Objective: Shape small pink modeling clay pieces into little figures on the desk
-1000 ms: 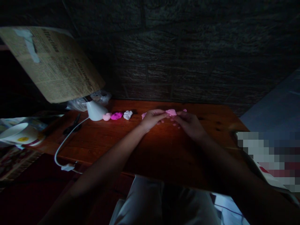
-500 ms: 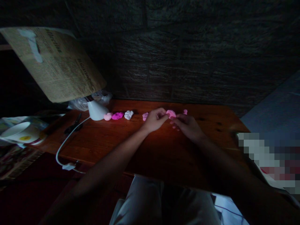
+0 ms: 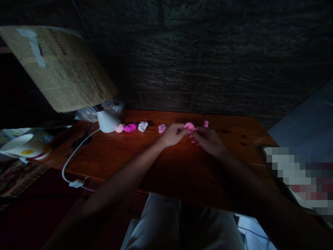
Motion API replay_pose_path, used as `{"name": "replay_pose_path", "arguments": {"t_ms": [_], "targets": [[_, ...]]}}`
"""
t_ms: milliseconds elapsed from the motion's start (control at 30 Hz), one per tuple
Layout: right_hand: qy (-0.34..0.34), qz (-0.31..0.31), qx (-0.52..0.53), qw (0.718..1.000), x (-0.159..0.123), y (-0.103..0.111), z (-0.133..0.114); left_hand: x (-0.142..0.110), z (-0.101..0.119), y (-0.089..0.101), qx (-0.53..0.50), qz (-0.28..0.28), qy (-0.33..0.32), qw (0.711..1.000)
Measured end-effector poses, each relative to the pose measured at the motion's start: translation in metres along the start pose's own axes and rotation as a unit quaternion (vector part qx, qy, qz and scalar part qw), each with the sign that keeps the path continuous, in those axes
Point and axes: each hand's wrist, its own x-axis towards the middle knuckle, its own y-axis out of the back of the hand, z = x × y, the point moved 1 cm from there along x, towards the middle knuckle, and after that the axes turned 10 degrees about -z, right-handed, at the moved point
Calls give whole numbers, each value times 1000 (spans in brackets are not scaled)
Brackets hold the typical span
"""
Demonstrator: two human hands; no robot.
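Above the wooden table, a flattened round piece of pink modelling clay (image 3: 189, 126) is pinched between both hands. My left hand (image 3: 173, 134) grips its left edge, thumb and fingers closed. On its lower right edge, my right hand (image 3: 208, 139) closes thumb and fingertips. A lump of dusky pink clay (image 3: 162, 128) lies just left of my left hand. Behind my right hand sits a small pink clay piece (image 3: 206, 123). Farther left, a white lump (image 3: 143, 126), a magenta lump (image 3: 130, 127) and a pale pink lump (image 3: 120, 128) stand in a row.
A lamp with a newsprint shade (image 3: 70, 69) and white base (image 3: 107, 121) stands at the table's left. Its white cable (image 3: 68, 161) hangs over the front edge. Dark scissors (image 3: 82, 138) and a paper cup (image 3: 24, 146) are nearby. A stone wall (image 3: 182, 62) rises behind the table (image 3: 117, 156).
The pink clay disc has tilted and now shows a rounder face. My left hand has shifted slightly down, showing more of the dusky pink lump. Both hands keep their hold.
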Motion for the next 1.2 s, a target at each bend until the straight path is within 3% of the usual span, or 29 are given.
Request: {"name": "replay_pose_path", "arguments": {"t_ms": [200,433,733,1200], "targets": [[19,35,-19,999,0,-1,3,0,1,-3,-30,13,-16,999],[9,27,-47,998,-2,0,-2,4,-9,-12,-121,-3,16,993],[33,26,-41,998,-3,-2,-3,3,-2,-5,-43,12,7,999],[30,26,-38,998,-4,-3,-5,4,-12,-5,-66,57,-3,996]]}}
